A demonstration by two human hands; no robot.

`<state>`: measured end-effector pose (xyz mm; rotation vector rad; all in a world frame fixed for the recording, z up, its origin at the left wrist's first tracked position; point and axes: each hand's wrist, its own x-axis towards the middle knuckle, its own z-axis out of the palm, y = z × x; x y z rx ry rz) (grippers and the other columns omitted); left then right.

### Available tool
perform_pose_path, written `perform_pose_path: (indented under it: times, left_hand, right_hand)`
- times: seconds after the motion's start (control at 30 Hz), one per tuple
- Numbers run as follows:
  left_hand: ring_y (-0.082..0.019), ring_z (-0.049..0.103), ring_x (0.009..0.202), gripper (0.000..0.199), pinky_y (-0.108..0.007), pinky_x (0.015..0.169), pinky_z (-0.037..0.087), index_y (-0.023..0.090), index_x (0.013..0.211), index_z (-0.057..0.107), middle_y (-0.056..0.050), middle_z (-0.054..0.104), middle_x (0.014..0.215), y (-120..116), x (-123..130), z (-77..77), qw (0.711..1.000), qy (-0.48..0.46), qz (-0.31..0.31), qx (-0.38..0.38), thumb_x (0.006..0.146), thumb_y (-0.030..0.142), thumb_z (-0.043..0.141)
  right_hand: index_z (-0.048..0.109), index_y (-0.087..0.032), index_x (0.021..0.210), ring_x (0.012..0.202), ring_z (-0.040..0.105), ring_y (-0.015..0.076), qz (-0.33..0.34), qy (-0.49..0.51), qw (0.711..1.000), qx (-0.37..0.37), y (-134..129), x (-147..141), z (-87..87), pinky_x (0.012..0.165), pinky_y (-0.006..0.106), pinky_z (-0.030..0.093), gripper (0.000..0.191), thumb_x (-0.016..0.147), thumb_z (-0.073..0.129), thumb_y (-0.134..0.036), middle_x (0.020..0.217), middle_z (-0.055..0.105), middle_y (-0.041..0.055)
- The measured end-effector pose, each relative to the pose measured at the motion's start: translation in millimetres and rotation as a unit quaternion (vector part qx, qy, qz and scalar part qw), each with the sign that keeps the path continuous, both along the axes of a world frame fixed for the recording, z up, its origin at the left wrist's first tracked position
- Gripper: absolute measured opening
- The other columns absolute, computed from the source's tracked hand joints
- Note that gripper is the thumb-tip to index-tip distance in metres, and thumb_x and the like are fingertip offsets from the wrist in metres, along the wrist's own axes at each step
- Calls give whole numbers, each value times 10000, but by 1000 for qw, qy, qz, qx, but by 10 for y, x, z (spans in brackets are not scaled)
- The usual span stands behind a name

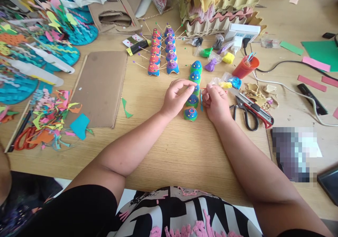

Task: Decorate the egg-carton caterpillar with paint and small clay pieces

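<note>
A blue and green egg-carton caterpillar [190, 114] stands on the table between my hands, with a small pink-red ring on its nearest segment. My left hand [176, 97] is closed in a pinch, its thumb and index fingertips together in front of the middle segment. Whether anything is between them is too small to tell. From the pinched fingers of my right hand [217, 102] a thin orange strand [202, 87] points towards the left fingertips. A narrow blue strip [201, 102] shows beside the right hand. Further back stand a red caterpillar [153, 68] and a purple caterpillar [172, 66] with stick feelers.
Right of my hands lie a red utility knife [257, 110], black-handled scissors [250, 120] and an orange cup [244, 68]. Bags of coloured clay [211, 64] sit near a power strip [243, 32]. Cardboard [99, 89] and paper scraps [56, 113] lie left; egg trays [216, 22] are stacked behind.
</note>
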<state>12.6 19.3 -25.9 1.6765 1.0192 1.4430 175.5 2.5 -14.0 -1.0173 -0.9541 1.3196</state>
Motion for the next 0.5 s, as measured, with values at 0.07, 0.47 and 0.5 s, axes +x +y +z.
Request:
perform_pose_path:
  times: [0.07,0.47,0.5]
  left_hand:
    - [-214,703,1119,274,-396,1080,517,264,983,767,-42,786,1080,-2,-1,1,1000,-1,-1,-1,977,519,667]
    - [-212,700,1133,227,-390,1088,516,262,1007,757,-47,783,1108,-8,7,18,999,41,0,6,933,476,739]
    - [-210,700,1125,220,-389,1084,516,263,996,756,-43,783,1097,-6,8,17,999,43,5,9,934,473,738]
  right_hand:
    - [629,-226,740,470,270,59,8,5,1000,0,-2,1,-1,435,244,188,493,756,834,-673,557,398,-77]
    - [647,-254,819,488,282,77,23,-22,999,9,-11,-24,5,449,258,184,461,712,887,-633,570,418,-76]
    - [653,-251,823,497,298,78,26,-28,999,11,-14,-27,5,452,256,197,461,712,887,-632,580,432,-72]
